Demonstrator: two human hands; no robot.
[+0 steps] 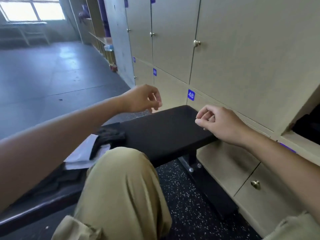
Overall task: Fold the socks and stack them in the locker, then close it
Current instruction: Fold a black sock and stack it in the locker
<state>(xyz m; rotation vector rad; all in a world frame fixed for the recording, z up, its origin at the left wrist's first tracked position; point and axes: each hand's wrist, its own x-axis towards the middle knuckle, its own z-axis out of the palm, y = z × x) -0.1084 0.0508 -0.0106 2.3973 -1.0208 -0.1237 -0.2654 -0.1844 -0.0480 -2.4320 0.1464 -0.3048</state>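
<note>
Dark socks (110,135) lie in a loose pile on the left part of a black padded bench (166,132), partly over white paper (83,153). My left hand (142,99) hovers above the bench's far left edge, fingers loosely curled and holding nothing. My right hand (220,122) hangs over the bench's right edge, fingers also curled and empty. At the far right an open locker (306,125) shows a dark interior, its beige door (299,108) swung outward above it. What lies inside is too dark to tell.
A wall of beige lockers (242,49) with brass knobs and blue number tags stands right of the bench. My knee in khaki trousers (121,184) rests against the bench's near side. Speckled black floor (190,196) lies below; open grey floor (52,75) stretches left.
</note>
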